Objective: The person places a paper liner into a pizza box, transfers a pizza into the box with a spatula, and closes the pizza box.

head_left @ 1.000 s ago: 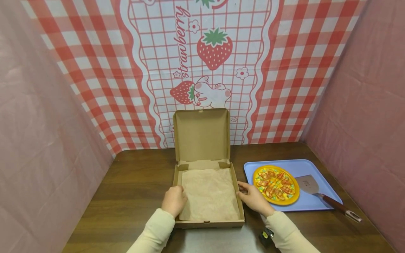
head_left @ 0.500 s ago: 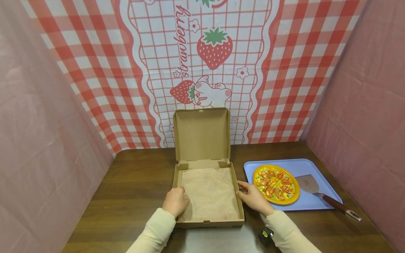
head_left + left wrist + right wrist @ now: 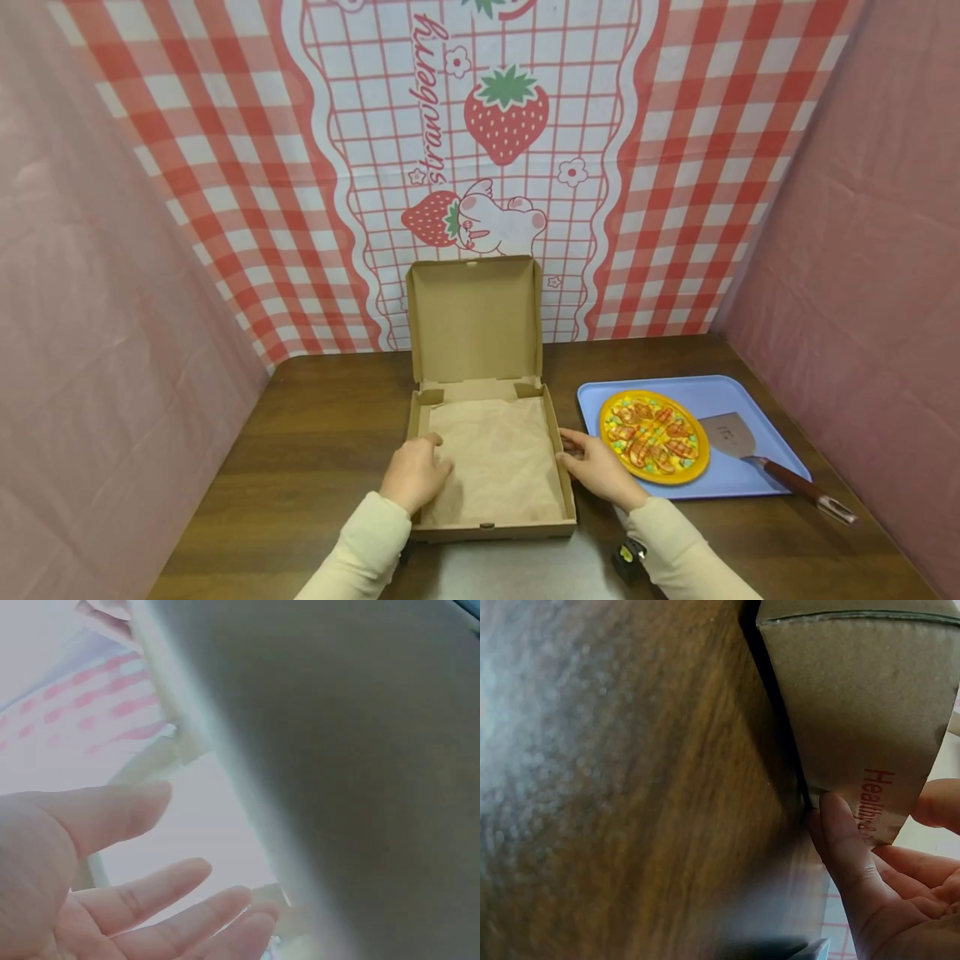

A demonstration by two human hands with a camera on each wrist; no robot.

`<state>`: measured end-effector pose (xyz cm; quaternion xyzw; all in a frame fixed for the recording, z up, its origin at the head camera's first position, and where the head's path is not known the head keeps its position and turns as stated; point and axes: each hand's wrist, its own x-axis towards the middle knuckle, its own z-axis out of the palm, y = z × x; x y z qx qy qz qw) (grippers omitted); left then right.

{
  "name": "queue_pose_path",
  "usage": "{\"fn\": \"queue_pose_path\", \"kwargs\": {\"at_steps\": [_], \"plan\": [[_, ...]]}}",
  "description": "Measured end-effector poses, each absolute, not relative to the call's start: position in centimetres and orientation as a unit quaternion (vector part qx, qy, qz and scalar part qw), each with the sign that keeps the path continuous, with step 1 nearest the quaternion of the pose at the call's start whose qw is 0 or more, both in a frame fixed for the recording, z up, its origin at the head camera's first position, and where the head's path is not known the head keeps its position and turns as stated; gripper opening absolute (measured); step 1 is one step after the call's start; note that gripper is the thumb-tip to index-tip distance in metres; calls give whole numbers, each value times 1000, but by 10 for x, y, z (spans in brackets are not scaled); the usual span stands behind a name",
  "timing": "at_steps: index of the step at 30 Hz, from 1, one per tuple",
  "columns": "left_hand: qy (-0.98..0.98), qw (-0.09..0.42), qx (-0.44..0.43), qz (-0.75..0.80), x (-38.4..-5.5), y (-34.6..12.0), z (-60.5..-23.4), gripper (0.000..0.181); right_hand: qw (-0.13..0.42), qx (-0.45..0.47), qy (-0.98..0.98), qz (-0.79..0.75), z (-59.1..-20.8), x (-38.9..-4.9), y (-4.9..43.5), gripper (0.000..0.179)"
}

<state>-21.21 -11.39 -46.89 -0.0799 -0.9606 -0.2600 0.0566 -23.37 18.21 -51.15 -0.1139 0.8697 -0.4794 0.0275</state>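
A brown cardboard pizza box (image 3: 474,321) stands with its lid upright, and a sheet of brown paper (image 3: 498,458) lines its base. My left hand (image 3: 416,472) hangs over the left wall and the paper's left edge. Its thumb and fingers are spread apart with nothing between them, as the left wrist view shows. At the right wall, my right hand (image 3: 600,473) holds the box side between thumb and fingers. In the right wrist view, a digit (image 3: 844,832) presses the outer wall near red lettering, while another reaches over the top edge.
Right of the box lies a blue tray (image 3: 776,467) bearing a toy-like pizza (image 3: 652,437) with a yellow rim. A pizza server (image 3: 727,435) rests on it, its handle sticking out past the tray's front right. A checked strawberry cloth (image 3: 506,125) hangs behind.
My left thumb and fingers have spread from a closer pose at the paper's left edge, and the hand has lifted slightly. My right hand keeps its place on the box wall.
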Motion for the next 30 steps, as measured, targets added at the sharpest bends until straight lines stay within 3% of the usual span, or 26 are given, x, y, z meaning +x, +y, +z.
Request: {"fn": "queue_pose_path", "kwargs": {"at_steps": [9, 14, 22, 30], "plan": [[-910, 123, -104, -381, -209, -91, -455, 22, 56, -107, 836, -535, -502, -230, 192, 53], [-886, 134, -122, -426, -203, -73, -450, 23, 17, -97, 860, -501, -488, -229, 213, 52], [-869, 93, -165, -456, -192, -42, -453, 42, -86, -100, 917, -376, -466, -218, 256, 49], [-856, 52, -225, -462, -185, -6, -456, 60, -136, -92, 950, -265, -446, -202, 306, 56]]}}
